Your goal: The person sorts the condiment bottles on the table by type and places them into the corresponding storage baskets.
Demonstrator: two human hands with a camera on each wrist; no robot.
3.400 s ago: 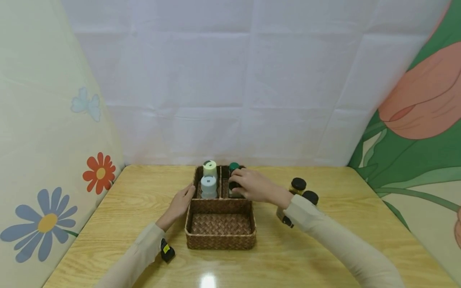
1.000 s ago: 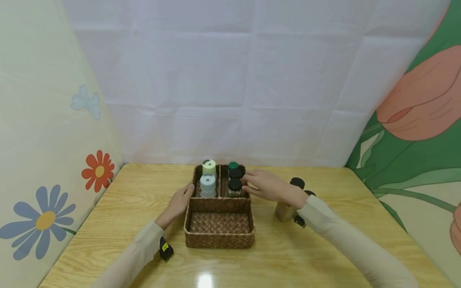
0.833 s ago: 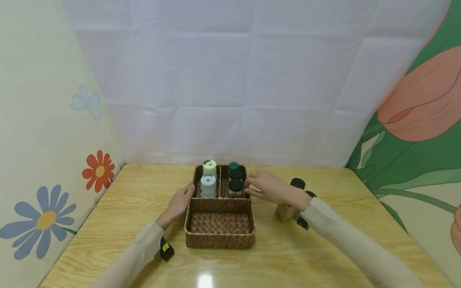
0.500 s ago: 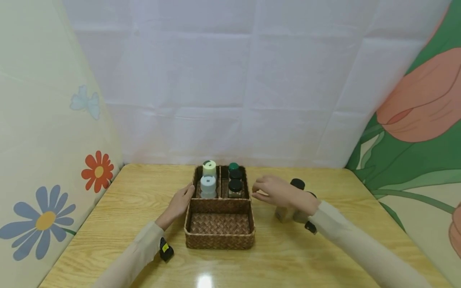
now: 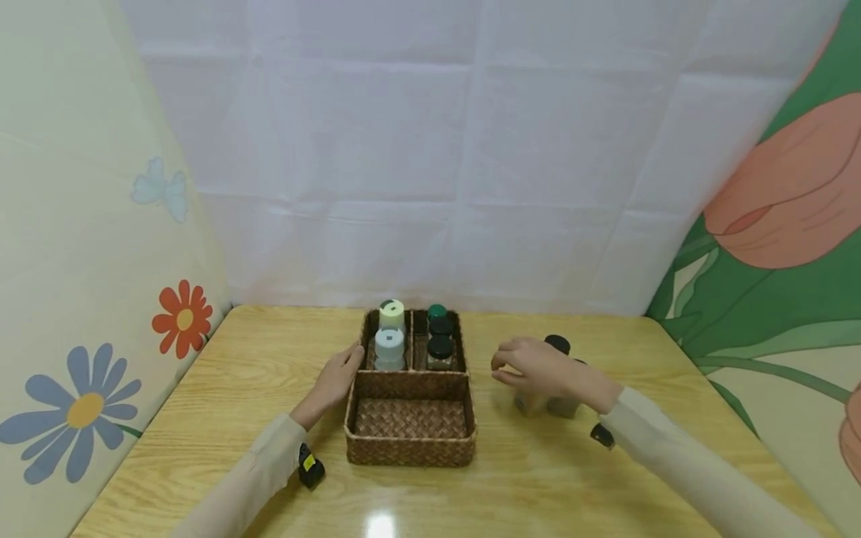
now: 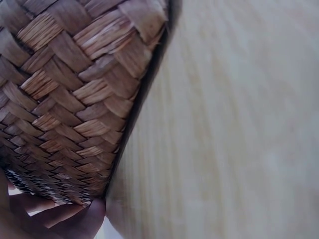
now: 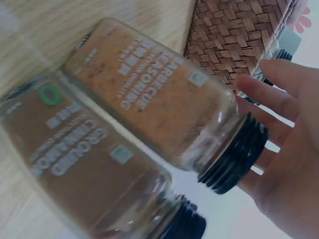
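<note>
A brown woven basket (image 5: pixel 412 452) with a divided back half stands on the table. My left hand (image 5: pixel 334 381) rests along its left outer wall, fingers touching the weave. Its back left compartment holds a pale yellow-capped container (image 5: pixel 392 312) and a white-capped one (image 5: pixel 389 350). In the back right compartment stand a green-lidded jar (image 5: pixel 437 311) and two black-lidded jars. My right hand (image 5: pixel 538 366), loosely curled and holding nothing, hovers right of the basket. Near it, in the right wrist view, are a barbecue seasoning jar (image 7: pixel 149 94) and a ground cinnamon jar (image 7: pixel 84 159), both black-lidded.
The basket's wide front compartment (image 5: pixel 412 417) has a bare woven floor. A wooden table (image 5: pixel 262 344) lies beneath, with a white cloth (image 5: pixel 350 149) hanging behind it and flower-printed cloths at both sides. A black wrist device (image 5: pixel 311 467) hangs at my left cuff.
My right hand let go of a black-lidded jar in the back right compartment, then moved right and toward me to the two jars beside the basket. My left hand has stayed on the basket.
</note>
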